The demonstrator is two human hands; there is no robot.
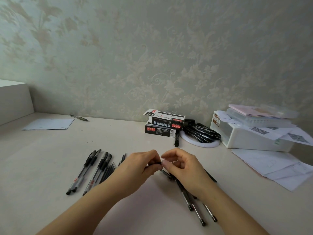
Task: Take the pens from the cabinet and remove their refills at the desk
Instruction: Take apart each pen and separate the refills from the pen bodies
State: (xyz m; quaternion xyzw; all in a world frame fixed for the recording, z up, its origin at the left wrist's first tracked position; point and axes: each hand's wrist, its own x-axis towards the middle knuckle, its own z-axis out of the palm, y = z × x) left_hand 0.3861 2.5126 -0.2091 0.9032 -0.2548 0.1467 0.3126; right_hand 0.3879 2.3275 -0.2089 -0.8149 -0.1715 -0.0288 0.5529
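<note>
At the middle of the tabletop (pixel 50 150), the left hand (pixel 140 167) and right hand (pixel 183 168) meet, their curled fingers (pixel 165 162) pinching a black gel pen (pixel 165 173) between them, just above the surface. Left of the hands lie four capped gel pens (pixel 89 172) side by side, with loose refills (pixel 109 171) beside them. More gel pens (pixel 198 209) lie under the right wrist. Farther back stand two stacked pen boxes (pixel 162 126) beside a pile of black pens (pixel 201 131) on a white ring (pixel 199 144).
</note>
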